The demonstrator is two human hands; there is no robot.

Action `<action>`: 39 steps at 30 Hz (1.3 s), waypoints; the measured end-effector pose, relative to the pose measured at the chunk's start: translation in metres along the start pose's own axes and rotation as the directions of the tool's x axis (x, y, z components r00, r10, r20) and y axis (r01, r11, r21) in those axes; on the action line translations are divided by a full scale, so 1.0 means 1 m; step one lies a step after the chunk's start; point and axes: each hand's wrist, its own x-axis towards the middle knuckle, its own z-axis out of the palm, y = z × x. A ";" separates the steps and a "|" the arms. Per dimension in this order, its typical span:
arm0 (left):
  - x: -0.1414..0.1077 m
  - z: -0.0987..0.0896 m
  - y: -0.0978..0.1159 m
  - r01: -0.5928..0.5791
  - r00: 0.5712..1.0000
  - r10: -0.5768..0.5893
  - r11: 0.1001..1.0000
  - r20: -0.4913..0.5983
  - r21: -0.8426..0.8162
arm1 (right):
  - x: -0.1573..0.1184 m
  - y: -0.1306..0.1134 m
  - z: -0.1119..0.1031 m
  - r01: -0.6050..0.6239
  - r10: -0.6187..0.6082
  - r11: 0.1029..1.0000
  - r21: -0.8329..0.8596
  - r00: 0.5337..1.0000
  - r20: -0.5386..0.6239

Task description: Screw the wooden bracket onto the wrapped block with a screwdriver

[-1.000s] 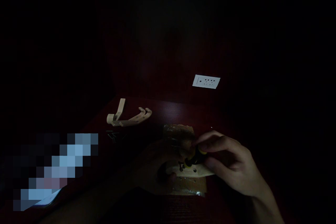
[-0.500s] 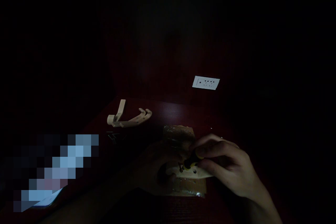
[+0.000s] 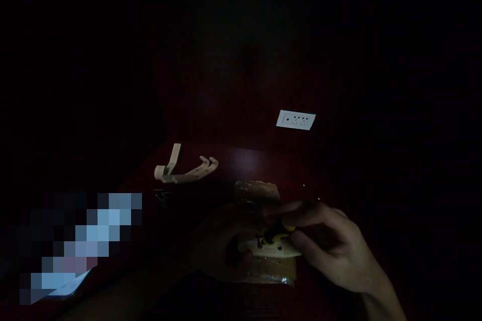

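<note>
A pale wooden piece with holes (image 3: 271, 247) lies across a brown, tape-wrapped pad (image 3: 273, 267). In dim light my left hand (image 3: 226, 246) is closed round the curved left end of that piece. My right hand (image 3: 331, 241) has its thumb and fingers at a short black and yellow tool (image 3: 279, 231), gripping the handle. The tool leans over the wooden piece beside one of its holes; its tip is too dark to make out.
Pale wooden hook-shaped parts (image 3: 192, 175) lie at the table's back left, with several thin screws or nails (image 3: 161, 196) in front. A lit, pixelated device (image 3: 71, 283) is at the lower left. A white socket plate (image 3: 295, 120) is on the wall.
The fingers of my right hand have shifted on the tool's handle, and the hand has moved slightly down and right. My left hand stays on the wooden piece.
</note>
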 end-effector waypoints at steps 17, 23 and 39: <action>-0.004 0.001 -0.001 0.034 0.999 -0.036 0.998 0.031 0.045 | 0.000 0.002 0.004 -0.004 0.004 1.000 0.003 1.000 -0.026; -0.002 0.002 -0.002 0.021 1.000 -0.021 0.999 0.015 0.027 | 0.002 0.005 0.002 0.046 -0.046 0.999 0.005 0.999 -0.003; -0.003 0.002 -0.001 0.045 0.999 -0.047 0.997 0.023 0.057 | 0.000 0.002 0.005 -0.006 0.009 0.998 0.059 0.999 -0.049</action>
